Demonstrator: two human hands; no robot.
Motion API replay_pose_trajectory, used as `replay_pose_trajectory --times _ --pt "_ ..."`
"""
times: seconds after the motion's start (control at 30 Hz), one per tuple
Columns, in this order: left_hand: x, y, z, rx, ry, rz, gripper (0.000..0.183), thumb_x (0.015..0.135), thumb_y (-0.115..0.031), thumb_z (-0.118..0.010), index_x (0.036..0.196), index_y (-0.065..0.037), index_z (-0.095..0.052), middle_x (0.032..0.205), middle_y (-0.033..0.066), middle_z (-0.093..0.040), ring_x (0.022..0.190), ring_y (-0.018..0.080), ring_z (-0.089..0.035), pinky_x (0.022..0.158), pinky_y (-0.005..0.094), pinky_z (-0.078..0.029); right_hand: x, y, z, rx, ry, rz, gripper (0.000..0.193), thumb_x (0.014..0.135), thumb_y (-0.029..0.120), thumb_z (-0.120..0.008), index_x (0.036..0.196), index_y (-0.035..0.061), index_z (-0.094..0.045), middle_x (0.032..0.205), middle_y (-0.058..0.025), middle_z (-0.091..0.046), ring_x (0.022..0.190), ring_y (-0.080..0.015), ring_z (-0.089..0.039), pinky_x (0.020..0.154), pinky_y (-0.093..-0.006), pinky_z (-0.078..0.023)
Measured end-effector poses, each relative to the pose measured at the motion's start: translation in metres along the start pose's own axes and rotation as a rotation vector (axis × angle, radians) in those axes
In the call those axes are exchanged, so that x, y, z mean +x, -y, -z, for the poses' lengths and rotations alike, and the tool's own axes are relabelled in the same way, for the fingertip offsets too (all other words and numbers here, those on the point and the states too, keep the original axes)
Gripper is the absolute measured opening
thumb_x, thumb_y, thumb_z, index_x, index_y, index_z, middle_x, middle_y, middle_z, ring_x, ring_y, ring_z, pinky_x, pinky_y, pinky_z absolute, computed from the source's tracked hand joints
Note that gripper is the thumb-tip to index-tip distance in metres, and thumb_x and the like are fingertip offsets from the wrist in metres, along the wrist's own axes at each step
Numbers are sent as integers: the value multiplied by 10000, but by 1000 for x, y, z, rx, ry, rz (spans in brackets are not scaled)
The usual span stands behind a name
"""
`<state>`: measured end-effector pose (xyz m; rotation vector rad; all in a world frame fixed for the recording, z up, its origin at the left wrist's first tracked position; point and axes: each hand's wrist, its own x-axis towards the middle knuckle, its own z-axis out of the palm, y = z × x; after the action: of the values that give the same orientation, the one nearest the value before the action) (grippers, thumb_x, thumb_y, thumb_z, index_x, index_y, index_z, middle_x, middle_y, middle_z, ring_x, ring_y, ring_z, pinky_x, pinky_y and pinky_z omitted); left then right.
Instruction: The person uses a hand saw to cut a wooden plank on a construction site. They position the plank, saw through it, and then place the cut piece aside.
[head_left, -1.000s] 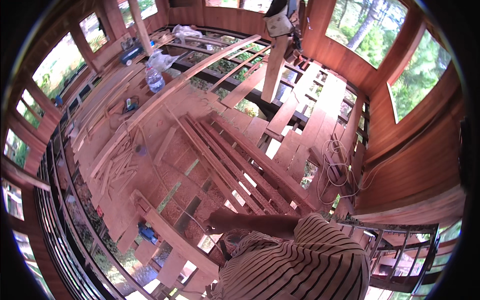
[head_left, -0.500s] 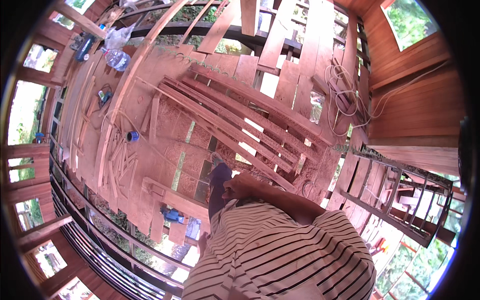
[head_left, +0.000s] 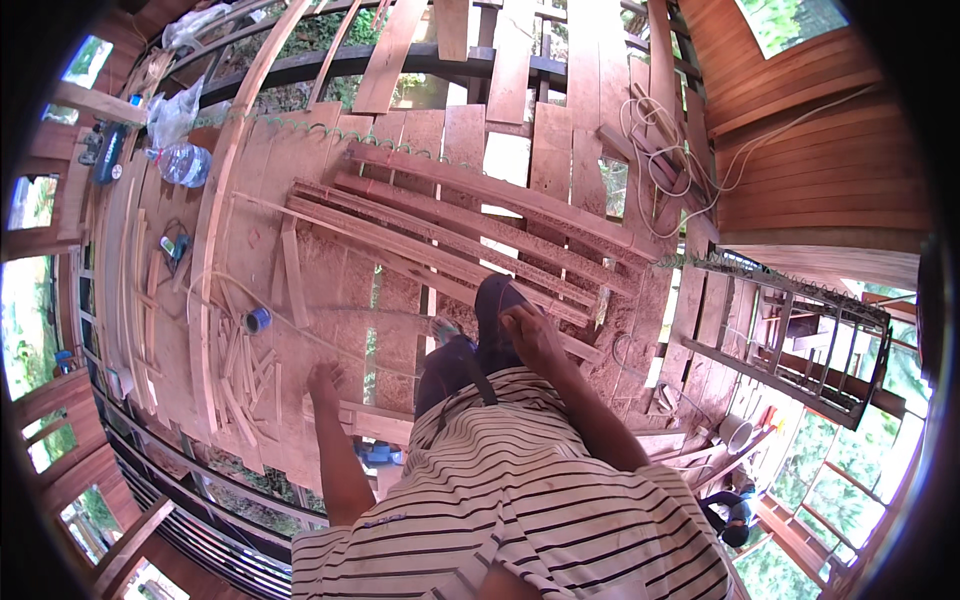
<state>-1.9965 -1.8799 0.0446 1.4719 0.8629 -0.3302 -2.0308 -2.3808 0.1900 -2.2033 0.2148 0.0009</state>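
My left hand (head_left: 325, 385) is held out over the plank floor, its fingers apart and nothing in it. The nearest things to it are a pile of short wood offcuts (head_left: 240, 375) and a board (head_left: 375, 422). My right hand (head_left: 530, 332) is by my right thigh, in dark trousers (head_left: 497, 325). Its fingers are curled and no object shows in them. Several long timber beams (head_left: 430, 235) lie side by side in front of me, with sawdust around them. A dark strap (head_left: 482, 385) hangs at my waist.
Gaps break up the plank floor (head_left: 465, 150). A looped cable (head_left: 655, 150) lies at the far right by a wooden wall (head_left: 800, 190). At left are a blue roll (head_left: 258, 320), a clear bottle (head_left: 185, 165) and a blue power tool (head_left: 380, 455). Another person (head_left: 737, 515) is at lower right.
My left hand has swung out to the left from beside my body. My right hand has moved right and forward, and my right leg now shows ahead. The view has shifted.
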Motion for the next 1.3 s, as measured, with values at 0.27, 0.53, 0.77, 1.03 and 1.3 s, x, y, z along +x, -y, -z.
replay_pose_trajectory --times 0.27,0.53,0.77,1.03,1.3 --pt "45 -68 -108 -216 219 152 412 1035 -355 -571 1327 -66 -573 1136 94 -686 971 240 -675 847 390 -555 56 6 0 49 -48 -230 231 1004 248 -604 954 58 -724 885 -159 -704 811 -388 -688 715 -482 -533" --pt "84 -173 -264 -247 408 208 417 1020 -401 -579 1285 -79 -591 1135 87 -690 997 250 -669 893 404 -538 224 -14 28 5 78 -210 324 1035 352 -554 953 65 -681 865 -191 -699 788 -406 -678 692 -493 -518" --pt "161 -269 -371 -221 615 -16 337 1047 -381 -518 1083 -75 -654 965 63 -705 880 189 -671 754 365 -520 286 -62 96 -51 -221 -119 241 1028 275 -577 1074 49 -648 843 -241 -666 789 -453 -646 657 -536 -487" --pt "164 -329 -482 -237 529 114 340 1056 -361 -508 1054 -49 -643 910 96 -707 813 225 -673 731 376 -537 368 -65 213 -11 -503 -218 252 1046 197 -525 1084 -7 -667 796 -176 -637 761 -337 -647 706 -463 -495" --pt "240 -396 -559 -213 523 173 298 1051 -337 -523 1028 -65 -645 875 88 -693 810 237 -686 716 407 -553 439 -61 221 96 -588 -318 211 1016 185 -596 1060 -7 -674 841 -158 -654 779 -277 -641 723 -405 -494"
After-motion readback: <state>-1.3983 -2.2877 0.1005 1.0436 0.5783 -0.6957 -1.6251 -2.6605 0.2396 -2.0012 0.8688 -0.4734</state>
